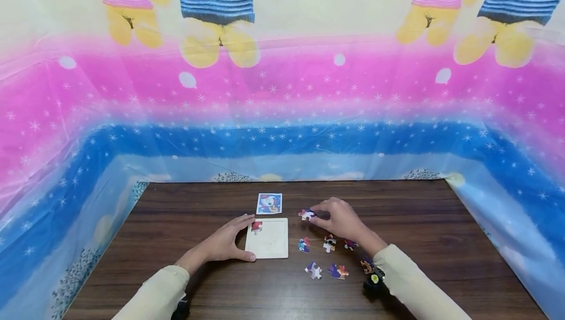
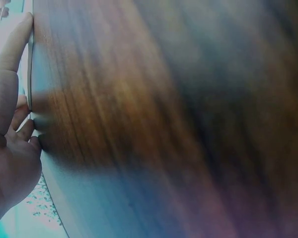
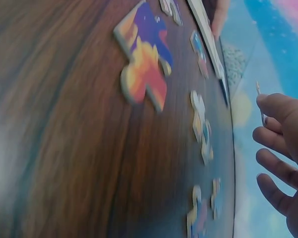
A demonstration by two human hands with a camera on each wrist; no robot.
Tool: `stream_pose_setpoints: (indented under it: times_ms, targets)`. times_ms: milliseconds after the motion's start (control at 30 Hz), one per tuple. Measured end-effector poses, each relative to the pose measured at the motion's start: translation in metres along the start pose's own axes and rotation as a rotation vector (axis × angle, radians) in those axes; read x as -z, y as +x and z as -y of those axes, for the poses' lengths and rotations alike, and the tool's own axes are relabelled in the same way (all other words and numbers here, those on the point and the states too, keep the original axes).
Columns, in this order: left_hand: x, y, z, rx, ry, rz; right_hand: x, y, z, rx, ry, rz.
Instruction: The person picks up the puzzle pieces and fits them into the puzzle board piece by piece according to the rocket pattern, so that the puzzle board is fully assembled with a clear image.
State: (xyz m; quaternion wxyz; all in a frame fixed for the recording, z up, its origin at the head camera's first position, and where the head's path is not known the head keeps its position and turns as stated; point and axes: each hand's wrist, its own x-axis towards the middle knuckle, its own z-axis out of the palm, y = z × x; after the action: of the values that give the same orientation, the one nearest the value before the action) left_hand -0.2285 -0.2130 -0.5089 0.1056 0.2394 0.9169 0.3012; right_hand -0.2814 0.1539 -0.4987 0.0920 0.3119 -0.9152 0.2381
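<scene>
My right hand [image 1: 342,219] pinches a jigsaw puzzle piece [image 1: 305,214] between thumb and fingertips, above the table to the right of the puzzle board. In the right wrist view the held piece [image 3: 261,103] shows edge-on, the other fingers spread below it. My left hand [image 1: 227,239] holds the pale square puzzle board [image 1: 272,241] by its left side, thumb near the lower corner and fingers at the upper one. One red-and-white piece [image 1: 256,227] lies in the board's upper left corner. In the left wrist view, the hand [image 2: 12,114] lies along the board's edge.
A small picture card [image 1: 269,203] lies just behind the board. Several loose pieces are scattered right of the board, among them a purple-and-orange one [image 1: 338,271] and a pale one [image 1: 314,270]. A printed cloth [image 1: 282,138] hangs around the dark wooden table [image 1: 212,290].
</scene>
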Motion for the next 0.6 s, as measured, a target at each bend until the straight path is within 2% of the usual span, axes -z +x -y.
stream_pose_setpoints:
  times_ms: [267, 600]
  targets:
    - [-0.001, -0.001, 0.000, 0.001, 0.001, 0.001, -0.012, 0.015, 0.017, 0.019, 0.003, 0.047]
    - [0.001, 0.000, -0.001, 0.001, -0.001, 0.006, -0.029, 0.033, 0.038, 0.036, 0.070, 0.096]
